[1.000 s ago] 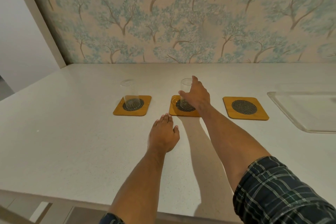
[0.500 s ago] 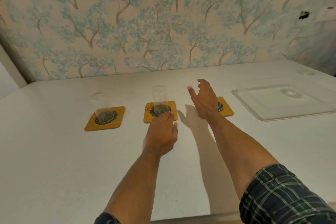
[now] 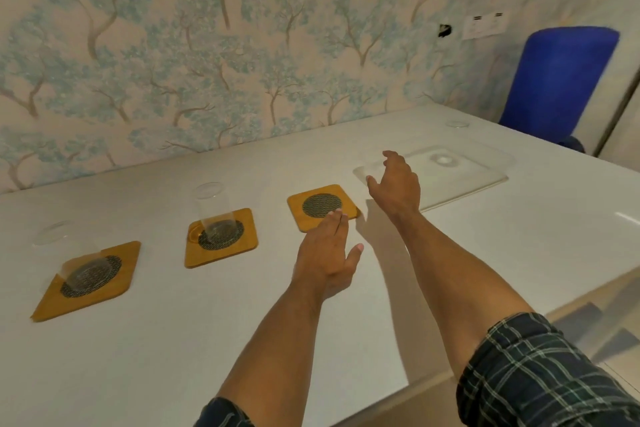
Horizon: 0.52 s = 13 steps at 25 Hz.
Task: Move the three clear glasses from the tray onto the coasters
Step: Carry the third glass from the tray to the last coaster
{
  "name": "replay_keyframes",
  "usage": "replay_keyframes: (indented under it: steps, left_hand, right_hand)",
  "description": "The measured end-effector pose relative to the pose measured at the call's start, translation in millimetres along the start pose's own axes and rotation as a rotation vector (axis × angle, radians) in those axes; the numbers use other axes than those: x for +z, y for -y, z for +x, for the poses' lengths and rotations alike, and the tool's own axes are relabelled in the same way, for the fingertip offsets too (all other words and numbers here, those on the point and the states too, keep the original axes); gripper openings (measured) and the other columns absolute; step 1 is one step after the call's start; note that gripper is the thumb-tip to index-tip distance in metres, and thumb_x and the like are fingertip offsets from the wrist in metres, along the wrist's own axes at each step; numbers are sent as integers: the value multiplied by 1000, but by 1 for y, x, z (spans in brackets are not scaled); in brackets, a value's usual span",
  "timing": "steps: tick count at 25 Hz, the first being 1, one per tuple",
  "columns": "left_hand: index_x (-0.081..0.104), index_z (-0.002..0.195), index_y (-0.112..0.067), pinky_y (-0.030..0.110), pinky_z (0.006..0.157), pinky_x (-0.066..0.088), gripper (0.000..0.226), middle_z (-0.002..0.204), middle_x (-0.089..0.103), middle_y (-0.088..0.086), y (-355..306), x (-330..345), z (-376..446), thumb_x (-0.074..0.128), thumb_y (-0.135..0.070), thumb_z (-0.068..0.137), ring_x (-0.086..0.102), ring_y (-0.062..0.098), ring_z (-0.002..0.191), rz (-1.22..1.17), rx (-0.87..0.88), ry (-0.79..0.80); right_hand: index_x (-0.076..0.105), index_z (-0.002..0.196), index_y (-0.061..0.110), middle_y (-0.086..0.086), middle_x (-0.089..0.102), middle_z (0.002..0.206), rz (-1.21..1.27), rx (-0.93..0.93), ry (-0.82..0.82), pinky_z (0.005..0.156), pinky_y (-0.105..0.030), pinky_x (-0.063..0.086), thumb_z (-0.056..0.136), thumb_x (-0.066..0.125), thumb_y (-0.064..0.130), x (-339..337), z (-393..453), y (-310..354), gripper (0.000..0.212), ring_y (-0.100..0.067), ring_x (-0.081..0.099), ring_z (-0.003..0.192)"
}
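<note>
One glass (image 3: pixel 444 144) on tray (image 3: pixel 485 180), beyond right fingers (image 3: pixel 389 158).

Home room, tree-patterned wallpaper (image 3: pixel 214 55), white counter (image 3: pixel 485 253), wall socket (image 3: pixel 485 25)

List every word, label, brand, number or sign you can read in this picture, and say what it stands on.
None can be read.
The three coasters, two glasses and clear tray show no print.
The wall plate bears only dark slots, too blurred for any marking.
The wallpaper shows only trees.
</note>
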<state>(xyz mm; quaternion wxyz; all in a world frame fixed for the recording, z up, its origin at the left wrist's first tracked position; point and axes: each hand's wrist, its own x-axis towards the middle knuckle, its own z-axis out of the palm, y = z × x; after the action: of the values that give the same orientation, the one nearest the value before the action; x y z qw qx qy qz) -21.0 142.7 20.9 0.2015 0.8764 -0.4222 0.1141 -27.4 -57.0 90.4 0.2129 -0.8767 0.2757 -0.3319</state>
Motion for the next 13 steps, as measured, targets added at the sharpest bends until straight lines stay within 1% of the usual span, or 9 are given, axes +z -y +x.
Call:
replay_keyframes:
  steps: [5, 10, 13]
  left_hand:
    - [11, 163, -15, 29, 121, -6, 80, 171, 7, 2, -38, 30, 35, 28, -62, 100, 1, 16, 157, -78, 9, 74]
    - [4, 161, -7, 36, 125, -1, 86, 171, 0, 10, -64, 52, 67, 30, -61, 100, -3, 23, 157, -130, -80, 157]
    - [3, 160, -3, 38, 126, 0, 85, 170, 1, 15, -72, 64, 87, 35, -54, 101, -1, 27, 157, -111, -93, 141]
  right_hand:
    - [44, 142, 12, -10, 56, 137, -103, 96, -33, 101, -42, 42, 87, 71, 36, -25, 25, -53, 65, -30, 54, 124]
    - [47, 139, 13, -11, 56, 135, -150, 220, -41, 97, -44, 48, 82, 75, 39, -35, 52, -91, 68, -31, 57, 119]
    - [46, 138, 14, -11, 55, 133, -145, 253, -45, 95, -44, 50, 81, 76, 39, -36, 69, -104, 68, -31, 57, 118]
